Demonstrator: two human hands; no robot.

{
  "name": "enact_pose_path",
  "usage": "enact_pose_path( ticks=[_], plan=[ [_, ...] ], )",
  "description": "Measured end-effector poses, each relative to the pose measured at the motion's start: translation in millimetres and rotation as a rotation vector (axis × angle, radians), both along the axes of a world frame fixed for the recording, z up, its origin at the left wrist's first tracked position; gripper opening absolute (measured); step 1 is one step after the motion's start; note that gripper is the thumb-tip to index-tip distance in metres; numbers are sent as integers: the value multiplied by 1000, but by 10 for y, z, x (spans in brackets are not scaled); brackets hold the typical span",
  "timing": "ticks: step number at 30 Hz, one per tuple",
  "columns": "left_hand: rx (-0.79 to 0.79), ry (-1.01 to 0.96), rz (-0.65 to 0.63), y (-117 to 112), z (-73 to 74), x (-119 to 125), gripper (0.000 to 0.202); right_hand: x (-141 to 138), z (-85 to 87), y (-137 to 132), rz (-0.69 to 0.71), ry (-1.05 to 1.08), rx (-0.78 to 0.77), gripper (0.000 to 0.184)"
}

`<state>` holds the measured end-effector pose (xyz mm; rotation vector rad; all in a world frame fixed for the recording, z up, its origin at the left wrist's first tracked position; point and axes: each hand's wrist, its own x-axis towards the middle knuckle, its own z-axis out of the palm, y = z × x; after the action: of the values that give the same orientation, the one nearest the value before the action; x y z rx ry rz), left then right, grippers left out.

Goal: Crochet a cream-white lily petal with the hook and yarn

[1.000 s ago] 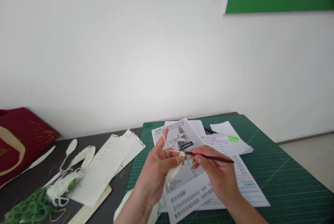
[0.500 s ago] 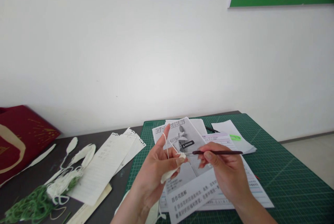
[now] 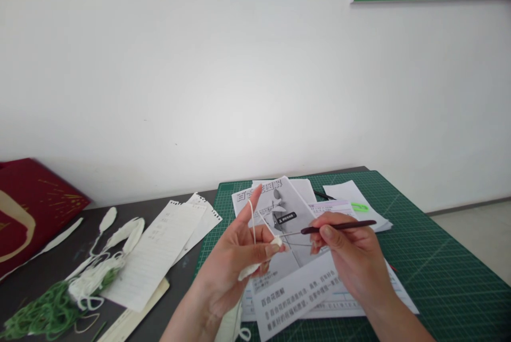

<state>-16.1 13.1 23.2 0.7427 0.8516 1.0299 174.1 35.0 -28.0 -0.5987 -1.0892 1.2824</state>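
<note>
My left hand (image 3: 235,257) pinches a small cream crochet piece (image 3: 255,266) between thumb and fingers, with white yarn (image 3: 253,219) looped over the raised index finger. My right hand (image 3: 351,259) grips a dark crochet hook (image 3: 339,226), its metal tip pointing left at the top of the crochet piece. Both hands hover over printed instruction sheets (image 3: 291,289) that lie on a green cutting mat (image 3: 431,267).
A dark table (image 3: 48,273) carries lined paper (image 3: 157,254), cream crocheted petals (image 3: 128,233), a tangle of white and green yarn (image 3: 51,305) and a dark red bag (image 3: 27,209) at the left. More sheets and a green clip (image 3: 360,207) sit at the mat's back. White wall behind.
My right hand drew the hook back to the right and levelled it, pulling yarn out of the crochet piece. The piece swung lower in my left hand. The view tilted slightly upward.
</note>
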Motion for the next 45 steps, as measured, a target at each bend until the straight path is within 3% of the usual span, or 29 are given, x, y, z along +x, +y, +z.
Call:
enact_pose_path(
  ticks=[10, 22, 45],
  plan=[
    [-16, 14, -49, 12, 1, -57, 104, 93, 6, 28, 23, -110, 74, 8],
    [-1, -24, -172, 26, -29, -115, 93, 67, 81, 10, 80, -22, -29, 9],
    [-4, -11, -385, 53, -62, -156, 94, 188, 148, 4, 256, -99, 130, 11]
  ],
)
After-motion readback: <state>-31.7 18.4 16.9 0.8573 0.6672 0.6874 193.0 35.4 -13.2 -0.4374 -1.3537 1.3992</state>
